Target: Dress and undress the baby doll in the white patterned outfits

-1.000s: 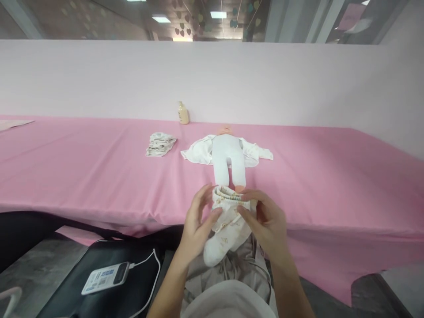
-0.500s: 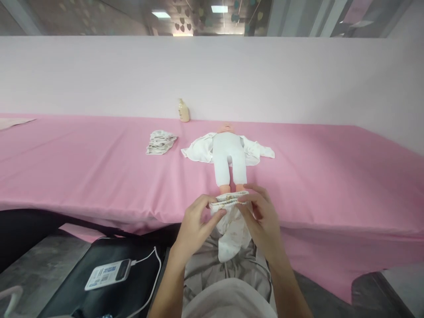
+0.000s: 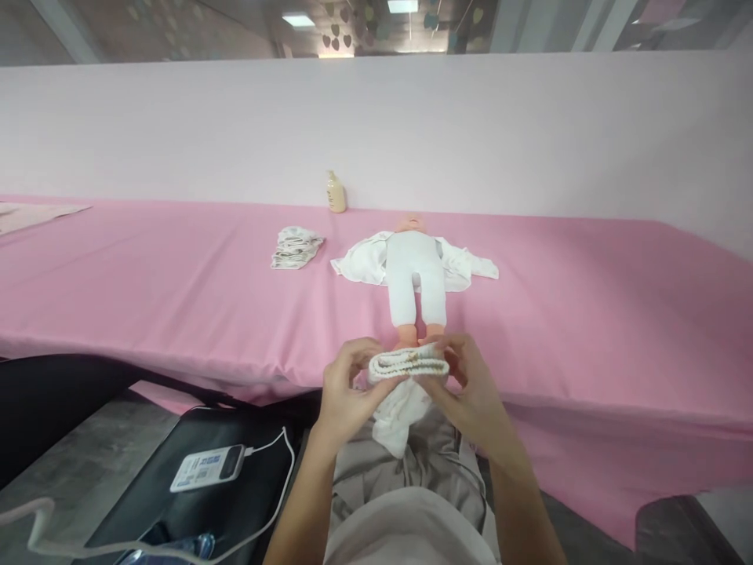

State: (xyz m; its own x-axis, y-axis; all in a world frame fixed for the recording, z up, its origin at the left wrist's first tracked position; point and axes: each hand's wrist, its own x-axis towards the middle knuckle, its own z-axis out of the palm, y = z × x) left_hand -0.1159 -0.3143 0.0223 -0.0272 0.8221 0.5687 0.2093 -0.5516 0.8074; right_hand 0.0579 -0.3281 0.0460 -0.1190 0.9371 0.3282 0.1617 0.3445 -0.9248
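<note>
A pair of white printed baby pants (image 3: 405, 366) is between my hands, its elastic waistband bunched and facing up. My left hand (image 3: 351, 388) pinches the left end of the band, thumb in front. At the right end, my right hand (image 3: 464, 384) grips the band with thumb and fingers. Below them the pants' legs hang down over my lap. Just beyond lies a baby doll (image 3: 415, 271) on its back, feet toward me and partly hidden by my hands. Under the doll a white baby jacket (image 3: 365, 259) is spread with its sleeves out.
The pink tablecloth (image 3: 176, 290) drapes over the front edge. A folded cloth stack (image 3: 296, 248) lies left of the doll, and a pump bottle (image 3: 336, 192) stands against the wall. On a black chair (image 3: 252, 494) rests a white power bank (image 3: 207, 468) with a cable.
My hands have drawn the waistband wider, and more of its gathered edge now faces me. The view has shifted slightly. The doll and jacket stay in place.
</note>
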